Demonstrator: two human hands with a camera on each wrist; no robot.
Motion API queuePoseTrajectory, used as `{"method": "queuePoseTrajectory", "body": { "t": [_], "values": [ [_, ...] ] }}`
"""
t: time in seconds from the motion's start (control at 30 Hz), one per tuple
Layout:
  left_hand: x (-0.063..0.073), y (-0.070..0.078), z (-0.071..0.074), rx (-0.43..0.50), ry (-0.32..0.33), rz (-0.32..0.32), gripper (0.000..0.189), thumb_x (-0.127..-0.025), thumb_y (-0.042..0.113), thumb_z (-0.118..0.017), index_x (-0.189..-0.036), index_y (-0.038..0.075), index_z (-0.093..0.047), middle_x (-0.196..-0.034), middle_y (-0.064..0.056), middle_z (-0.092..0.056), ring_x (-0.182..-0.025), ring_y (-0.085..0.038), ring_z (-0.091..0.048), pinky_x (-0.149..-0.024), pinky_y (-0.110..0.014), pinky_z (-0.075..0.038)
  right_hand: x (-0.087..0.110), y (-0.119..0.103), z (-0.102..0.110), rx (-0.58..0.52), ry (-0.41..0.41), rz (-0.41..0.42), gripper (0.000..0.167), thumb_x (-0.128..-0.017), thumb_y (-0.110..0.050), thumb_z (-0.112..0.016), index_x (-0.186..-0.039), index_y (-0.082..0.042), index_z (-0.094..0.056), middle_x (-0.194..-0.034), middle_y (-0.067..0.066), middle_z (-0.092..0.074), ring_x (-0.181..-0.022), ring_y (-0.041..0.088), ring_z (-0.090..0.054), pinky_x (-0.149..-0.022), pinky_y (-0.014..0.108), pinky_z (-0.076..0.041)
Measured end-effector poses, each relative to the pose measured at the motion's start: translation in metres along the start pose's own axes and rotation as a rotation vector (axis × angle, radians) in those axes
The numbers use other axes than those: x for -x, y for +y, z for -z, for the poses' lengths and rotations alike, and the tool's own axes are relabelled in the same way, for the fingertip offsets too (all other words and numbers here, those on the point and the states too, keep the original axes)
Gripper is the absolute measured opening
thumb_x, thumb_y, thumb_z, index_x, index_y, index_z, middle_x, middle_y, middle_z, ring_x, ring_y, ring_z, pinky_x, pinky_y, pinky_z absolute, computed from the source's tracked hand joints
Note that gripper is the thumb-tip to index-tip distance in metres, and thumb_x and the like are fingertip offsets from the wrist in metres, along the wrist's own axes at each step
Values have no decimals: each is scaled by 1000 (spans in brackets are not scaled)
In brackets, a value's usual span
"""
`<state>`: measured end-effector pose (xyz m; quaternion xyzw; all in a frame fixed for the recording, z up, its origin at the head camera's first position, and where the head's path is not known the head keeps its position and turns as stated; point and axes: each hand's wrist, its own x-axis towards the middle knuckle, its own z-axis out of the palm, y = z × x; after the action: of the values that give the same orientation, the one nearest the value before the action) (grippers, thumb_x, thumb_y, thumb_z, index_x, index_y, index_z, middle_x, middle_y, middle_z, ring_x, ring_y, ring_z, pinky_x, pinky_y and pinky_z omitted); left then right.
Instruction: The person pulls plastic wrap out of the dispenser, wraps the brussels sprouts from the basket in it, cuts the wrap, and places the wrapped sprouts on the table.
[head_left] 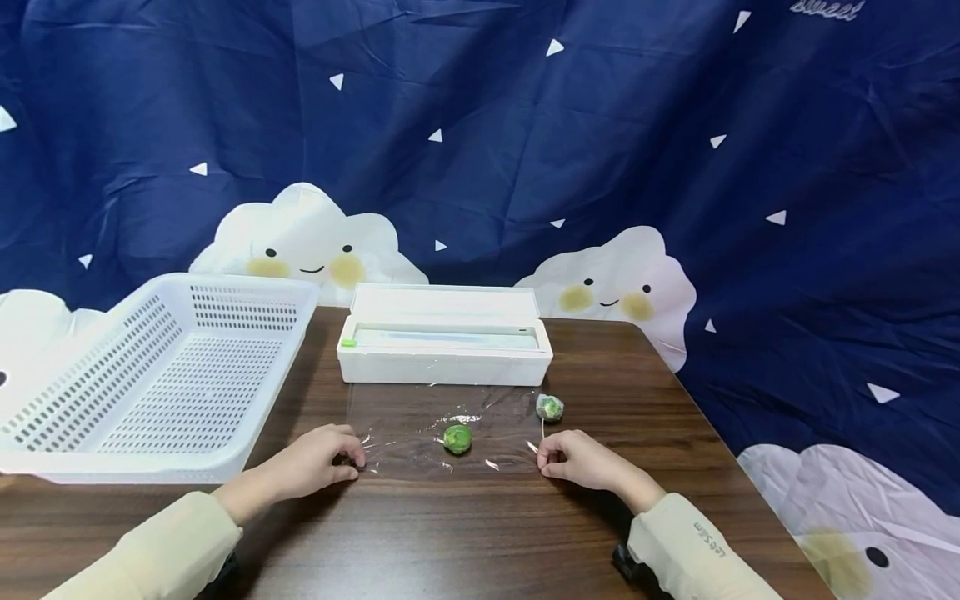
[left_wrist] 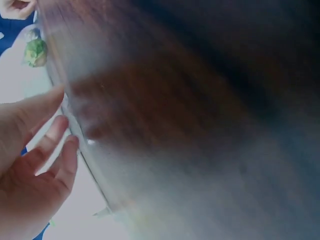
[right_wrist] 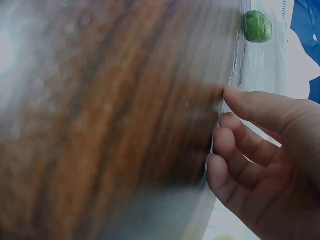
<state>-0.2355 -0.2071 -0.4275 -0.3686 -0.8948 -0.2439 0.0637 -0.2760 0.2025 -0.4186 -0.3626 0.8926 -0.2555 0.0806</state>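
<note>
Pinching glossy, transparent film [head_left: 408, 454], left fingers [head_left: 355, 450] and right fingers [head_left: 552, 446] flank a green vegetable [head_left: 457, 439].

The left sleeve [head_left: 161, 546] and right sleeve [head_left: 675, 533] were pale cream. Small grey lettering [head_left: 709, 539] marked the right one. Black fittings [head_left: 627, 564] showed beneath both.

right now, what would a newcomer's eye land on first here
Probably the round green leafy vegetable, bright against the clear plastic film between the person's left hand and right hand. Behind that stands a long white rectangular box, lid open; to the left sits a large white perforated plastic basket.
</note>
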Motion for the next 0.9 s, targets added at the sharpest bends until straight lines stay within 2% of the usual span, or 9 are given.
{"method": "queuePoseTrajectory", "body": {
  "t": [0.2, 0.4, 0.6, 0.7, 0.77, 0.83, 0.9],
  "values": [
    [0, -1, 1, -33, 60, -19, 20, -75, 3, -72, -71, 18, -61, -74, 15, -51, -69, -4, -50, -62, -27, -44, 1, 2, 1, 11, 15, -1, 17, -82, -1, -65, -73, -14, -59, -68, -13, -54, -63, 2, -45, -60, 23, -41],
    [-1, 0, 5, -26, 115, 0, 18, -76, 3, -71, -73, 17, -61, -74, 15, -52, -69, -4, -50, -62, -27, -45, 3, 2, 4, -3, 91, 12, 15, -83, -3, -66, -76, -14, -60, -73, -12, -55, -71, 4, -48, -66, 29, -44],
    [-4, 1, 8, 76, 140, 113, 14, -81, 4, -67, -76, 15, -61, -77, 11, -50, -68, -5, -48, -61, -26, -43, 1, 4, 5, -39, 197, 6, 15, -83, -2, -66, -77, -14, -59, -82, -6, -59, -82, 11, -54, -76, 33, -45],
    [-6, 0, 9, 152, 151, 188, 11, -84, 5, -65, -79, 14, -60, -78, 9, -53, -71, -7, -51, -63, -27, -44, -2, 4, 6, -101, 231, -29, 14, -84, -3, -65, -76, -13, -59, -91, 2, -63, -91, 18, -56, -83, 39, -43],
    [-8, -1, 8, 211, 160, 239, 9, -86, 6, -63, -80, 12, -59, -78, 7, -56, -72, -9, -52, -64, -28, -44, -5, 4, 6, -145, 239, -53, 13, -84, -3, -64, -75, -11, -59, -96, 8, -64, -95, 21, -57, -84, 38, -42],
    [-11, -3, 7, 260, 170, 289, 6, -87, 7, -61, -82, 9, -59, -77, 4, -57, -69, -10, -52, -64, -28, -43, -8, 4, 8, -214, 236, -75, 12, -85, -3, -63, -75, -8, -59, -99, 13, -64, -87, 22, -58, -76, 34, -45],
    [-14, -5, 6, 298, 184, 328, 5, -89, 7, -60, -84, 7, -59, -77, 1, -58, -66, -11, -51, -64, -29, -42, -9, -5, 12, -282, 225, -104, 10, -85, 0, -61, -76, -2, -59, -100, 20, -63, -79, 26, -58, -68, 31, -47]
  ]
}}
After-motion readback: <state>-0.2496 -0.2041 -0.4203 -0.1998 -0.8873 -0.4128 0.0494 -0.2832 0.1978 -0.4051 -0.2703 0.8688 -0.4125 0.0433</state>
